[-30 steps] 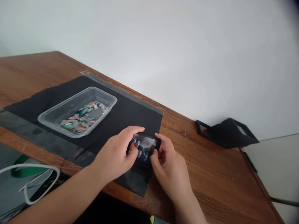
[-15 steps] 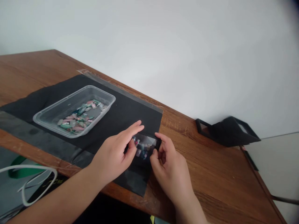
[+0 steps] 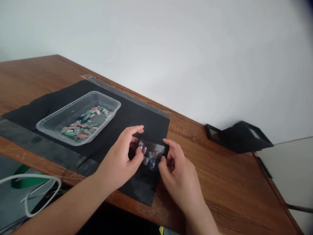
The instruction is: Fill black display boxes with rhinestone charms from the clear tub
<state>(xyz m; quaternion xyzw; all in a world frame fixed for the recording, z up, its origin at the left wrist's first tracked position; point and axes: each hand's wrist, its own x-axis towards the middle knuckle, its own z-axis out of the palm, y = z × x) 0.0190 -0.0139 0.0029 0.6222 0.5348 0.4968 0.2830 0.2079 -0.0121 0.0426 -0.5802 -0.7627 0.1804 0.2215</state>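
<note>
lying window-up, black case (image 3: 152, 152) runs left-right between fingers (image 3: 171, 145).

Black mat (image 3: 137, 117), clear tub (image 3: 61, 114) of pink-green stones (image 3: 83, 125), brown table (image 3: 220, 182)

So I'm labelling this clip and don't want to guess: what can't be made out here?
Head view:
- The small black case: its left end is hidden by the left hand, its lower right corner by the right hand. The coloured pieces inside are too small to identify.
- The loose pieces in the clear tray: too small to identify.
- The white cable: cut off by the left edge.
</note>
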